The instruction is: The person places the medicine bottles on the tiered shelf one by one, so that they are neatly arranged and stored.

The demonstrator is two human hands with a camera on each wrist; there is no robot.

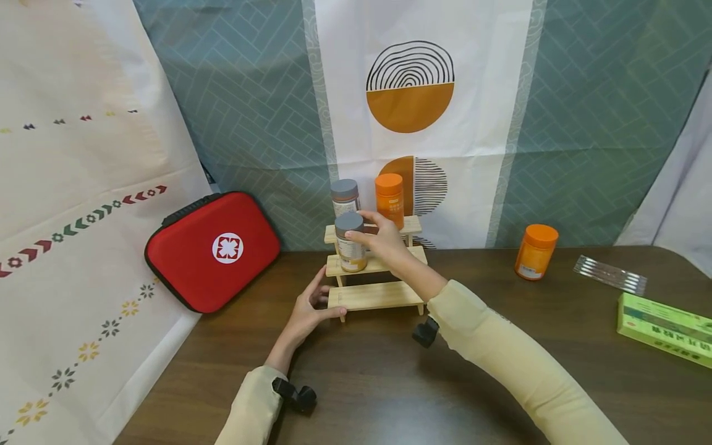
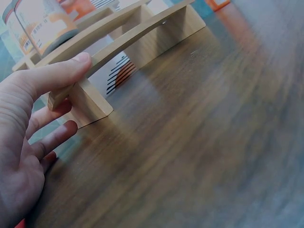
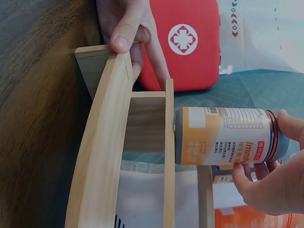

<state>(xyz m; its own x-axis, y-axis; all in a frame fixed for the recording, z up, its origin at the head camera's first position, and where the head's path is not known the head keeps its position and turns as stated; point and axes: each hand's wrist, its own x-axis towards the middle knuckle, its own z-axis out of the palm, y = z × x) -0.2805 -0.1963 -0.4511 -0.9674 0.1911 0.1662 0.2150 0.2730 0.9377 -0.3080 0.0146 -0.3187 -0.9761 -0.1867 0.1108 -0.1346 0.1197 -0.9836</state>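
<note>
A three-step wooden display stand (image 1: 378,296) stands against the cloth backdrop. My left hand (image 1: 303,314) grips the left end of its lowest step, thumb on top and a finger beneath. On the middle step, at the left, is a grey-lidded supplement bottle (image 1: 351,252) with a white and yellow label. My right hand (image 1: 386,243) holds this bottle near its lid; in the right wrist view its base (image 3: 179,135) is at the step. The top step bears another grey-lidded bottle (image 1: 345,190) and, to its right, an orange bottle (image 1: 390,201).
A red first-aid case (image 1: 186,259) leans at the left by the patterned cloth. On the right of the brown table (image 1: 378,383) stand an orange bottle (image 1: 535,253), a clear pack of thin sticks (image 1: 609,274) and a green box (image 1: 664,329).
</note>
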